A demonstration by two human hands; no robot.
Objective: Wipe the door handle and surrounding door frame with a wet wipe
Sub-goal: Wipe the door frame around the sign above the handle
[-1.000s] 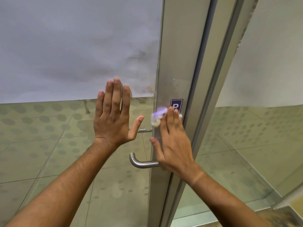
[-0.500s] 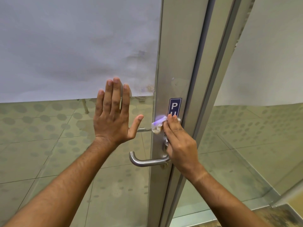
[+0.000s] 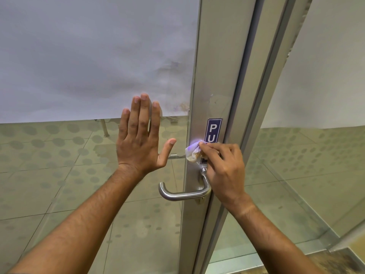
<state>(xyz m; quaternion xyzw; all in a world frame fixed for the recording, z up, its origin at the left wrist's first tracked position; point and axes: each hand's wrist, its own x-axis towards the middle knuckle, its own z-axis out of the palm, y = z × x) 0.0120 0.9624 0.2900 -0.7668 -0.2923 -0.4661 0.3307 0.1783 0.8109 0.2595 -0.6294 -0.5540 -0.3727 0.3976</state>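
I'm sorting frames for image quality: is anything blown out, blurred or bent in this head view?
Head view: the wet wipe in the right hand is overexposed with a violet tint at its top; the door frame leans and bows from the wide-angle lens; the door handle shows soft highlights; the left hand and the sticker are sharp, without motion blur.

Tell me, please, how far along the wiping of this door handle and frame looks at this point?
Done: unclear, though the wet wipe already shows brown soiling. In hand: the right hand presses the wipe to the door frame beside the blue sign, just above the door handle; the left hand lies flat on the glass. Left: the handle's lever is untouched now.
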